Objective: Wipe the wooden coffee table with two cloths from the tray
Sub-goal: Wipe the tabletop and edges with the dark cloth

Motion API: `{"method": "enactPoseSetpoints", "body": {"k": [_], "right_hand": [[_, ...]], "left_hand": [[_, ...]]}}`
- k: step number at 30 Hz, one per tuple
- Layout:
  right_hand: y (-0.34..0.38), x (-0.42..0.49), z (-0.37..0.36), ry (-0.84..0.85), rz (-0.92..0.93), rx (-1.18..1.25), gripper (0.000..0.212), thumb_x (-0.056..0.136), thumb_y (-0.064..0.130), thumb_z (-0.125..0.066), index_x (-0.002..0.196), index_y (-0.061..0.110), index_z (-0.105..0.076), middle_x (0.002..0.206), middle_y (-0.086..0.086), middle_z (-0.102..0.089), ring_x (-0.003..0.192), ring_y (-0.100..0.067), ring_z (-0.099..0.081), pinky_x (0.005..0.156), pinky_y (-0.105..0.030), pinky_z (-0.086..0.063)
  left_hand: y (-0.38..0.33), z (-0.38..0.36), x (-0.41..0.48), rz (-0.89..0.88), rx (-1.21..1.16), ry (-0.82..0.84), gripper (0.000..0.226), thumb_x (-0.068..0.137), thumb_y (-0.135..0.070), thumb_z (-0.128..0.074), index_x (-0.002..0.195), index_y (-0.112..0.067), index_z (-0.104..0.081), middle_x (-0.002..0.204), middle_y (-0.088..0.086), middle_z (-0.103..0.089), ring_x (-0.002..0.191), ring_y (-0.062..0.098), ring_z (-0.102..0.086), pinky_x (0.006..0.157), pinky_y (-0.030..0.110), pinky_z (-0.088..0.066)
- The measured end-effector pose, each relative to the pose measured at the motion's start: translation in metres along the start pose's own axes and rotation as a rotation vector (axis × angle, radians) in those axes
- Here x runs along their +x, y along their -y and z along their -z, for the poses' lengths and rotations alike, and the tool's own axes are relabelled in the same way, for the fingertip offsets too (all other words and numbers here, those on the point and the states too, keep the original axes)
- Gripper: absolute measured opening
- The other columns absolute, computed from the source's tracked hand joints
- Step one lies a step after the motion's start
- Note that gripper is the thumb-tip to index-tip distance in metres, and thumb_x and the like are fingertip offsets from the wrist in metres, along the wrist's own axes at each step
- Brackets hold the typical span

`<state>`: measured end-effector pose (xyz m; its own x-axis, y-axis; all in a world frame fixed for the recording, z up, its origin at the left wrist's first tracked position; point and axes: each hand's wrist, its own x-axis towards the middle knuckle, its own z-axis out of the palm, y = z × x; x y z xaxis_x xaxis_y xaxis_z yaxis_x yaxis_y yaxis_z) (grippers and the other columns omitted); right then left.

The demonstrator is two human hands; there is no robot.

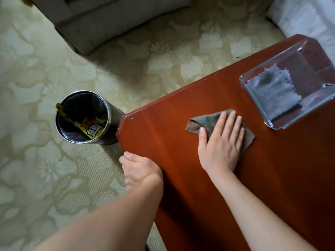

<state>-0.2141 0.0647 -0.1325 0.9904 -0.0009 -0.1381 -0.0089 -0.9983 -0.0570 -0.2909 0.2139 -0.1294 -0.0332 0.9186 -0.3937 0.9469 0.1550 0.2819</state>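
- Red-brown wood fills the right half of the frame: the table (163, 134) runs from the lower middle up to the upper right, glossy, with a cut-off corner at centre.
- Your right hand (222, 144) lies flat at right of centre, palm down, fingers straight and close together, thumb out to the left. It presses the olive cloth (204, 120) onto the table top and clasps nothing.
- That olive cloth is folded. One corner pokes out left of your thumb and another shows right of your little finger, while the rest is hidden under your palm.
- Your left hand (141, 171) is at the table's left edge, below the cut corner. It clutches the edge, thumb on the upper side, with the fingers wrapped down over the side and mostly out of sight.
- Up right of your right hand, near it but apart, a clear glass tray (253, 102) sits on the table. The grey cloth (272, 91) lies inside, in its near-left part, zigzag edge showing.
- Left of the table corner, a round metal bin (113, 129) stands on the carpet (45, 69), just beside the table, with a yellow wrapper (90, 127) inside.
- A grey sofa (108, 19) fills the top of the frame.
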Motion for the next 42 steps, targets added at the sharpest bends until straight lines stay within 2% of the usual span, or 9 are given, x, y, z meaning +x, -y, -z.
{"method": "enactPoseSetpoints", "body": {"k": [3, 6, 10, 14, 22, 30, 33, 37, 42], "right_hand": [[0.063, 0.029, 0.003, 0.007, 0.222, 0.002, 0.077, 0.106, 0.052, -0.024, 0.166, 0.005, -0.018, 0.173, -0.02, -0.014, 0.161, -0.037, -0.01, 0.13, -0.053, -0.011], [0.142, 0.041, 0.0, 0.085, 0.742, -0.068, 0.071, 0.109, 0.05, -0.023, 0.167, 0.01, -0.015, 0.175, -0.011, -0.014, 0.163, -0.029, -0.008, 0.131, -0.049, -0.005], [0.18, 0.042, -0.003, 0.199, 1.169, -0.106, 0.062, 0.109, 0.05, -0.027, 0.162, 0.018, -0.034, 0.169, -0.003, -0.035, 0.157, -0.02, -0.026, 0.125, -0.044, -0.021], [0.13, 0.073, -0.005, 0.04, 0.974, -0.029, 0.055, 0.099, 0.042, -0.034, 0.132, 0.011, -0.067, 0.136, -0.008, -0.067, 0.14, -0.031, -0.053, 0.112, -0.049, -0.04], [0.067, 0.099, 0.016, -0.023, 0.374, -0.056, 0.063, 0.106, 0.042, -0.024, 0.16, 0.013, -0.038, 0.169, -0.007, -0.034, 0.16, -0.031, -0.02, 0.128, -0.055, -0.011], [0.183, 0.017, -0.009, 0.169, 1.287, -0.12, 0.045, 0.104, 0.045, -0.042, 0.14, 0.028, -0.064, 0.155, 0.008, -0.054, 0.154, -0.02, -0.033, 0.125, -0.046, -0.018], [0.171, 0.044, -0.004, 0.17, 1.39, -0.111, 0.04, 0.101, 0.045, -0.043, 0.127, 0.033, -0.071, 0.142, 0.009, -0.065, 0.142, -0.021, -0.049, 0.118, -0.044, -0.029], [0.137, 0.104, 0.008, 0.077, 0.9, -0.207, 0.055, 0.104, 0.038, -0.028, 0.112, 0.016, -0.079, 0.114, -0.004, -0.077, 0.127, -0.03, -0.058, 0.114, -0.053, -0.034], [0.07, 0.096, 0.009, 0.049, 0.644, -0.07, 0.057, 0.11, 0.044, -0.031, 0.158, 0.014, -0.044, 0.168, -0.009, -0.036, 0.159, -0.029, -0.023, 0.129, -0.052, -0.015]], "left_hand": [[-0.001, 0.0, 0.0, 0.004, -0.014, 0.001, 0.048, 0.109, -0.045, -0.015, 0.116, -0.015, -0.051, 0.119, 0.016, -0.068, 0.101, 0.048, -0.062, 0.078, 0.043, -0.027], [-0.001, -0.003, 0.002, 0.008, -0.01, 0.013, 0.049, 0.109, -0.045, -0.016, 0.117, -0.015, -0.053, 0.12, 0.017, -0.068, 0.103, 0.048, -0.062, 0.077, 0.043, -0.026], [0.001, -0.007, 0.005, 0.018, -0.011, 0.011, 0.05, 0.108, -0.048, -0.015, 0.119, -0.019, -0.053, 0.124, 0.014, -0.068, 0.104, 0.048, -0.063, 0.076, 0.044, -0.027], [0.001, -0.006, 0.002, 0.003, -0.012, 0.0, 0.046, 0.108, -0.047, -0.017, 0.116, -0.019, -0.053, 0.121, 0.014, -0.069, 0.102, 0.047, -0.063, 0.076, 0.044, -0.029], [0.002, -0.006, 0.002, 0.007, 0.002, -0.005, 0.046, 0.108, -0.045, -0.017, 0.117, -0.017, -0.053, 0.117, 0.016, -0.07, 0.1, 0.046, -0.063, 0.075, 0.043, -0.029], [-0.001, -0.007, 0.003, 0.029, 0.026, -0.028, 0.043, 0.109, -0.042, -0.023, 0.116, -0.016, -0.057, 0.119, 0.019, -0.069, 0.102, 0.047, -0.065, 0.078, 0.047, -0.041], [-0.001, -0.008, 0.002, 0.008, 0.023, -0.057, 0.047, 0.108, -0.045, -0.023, 0.116, -0.015, -0.058, 0.119, 0.018, -0.07, 0.101, 0.048, -0.065, 0.082, 0.047, -0.042], [0.005, -0.007, 0.004, -0.025, 0.009, -0.054, 0.049, 0.109, -0.045, -0.018, 0.117, -0.015, -0.056, 0.118, 0.016, -0.07, 0.102, 0.046, -0.065, 0.08, 0.046, -0.037], [0.006, -0.008, 0.004, -0.064, -0.005, -0.061, 0.05, 0.108, -0.045, -0.016, 0.119, -0.015, -0.055, 0.117, 0.012, -0.07, 0.103, 0.044, -0.065, 0.075, 0.043, -0.03]]}}
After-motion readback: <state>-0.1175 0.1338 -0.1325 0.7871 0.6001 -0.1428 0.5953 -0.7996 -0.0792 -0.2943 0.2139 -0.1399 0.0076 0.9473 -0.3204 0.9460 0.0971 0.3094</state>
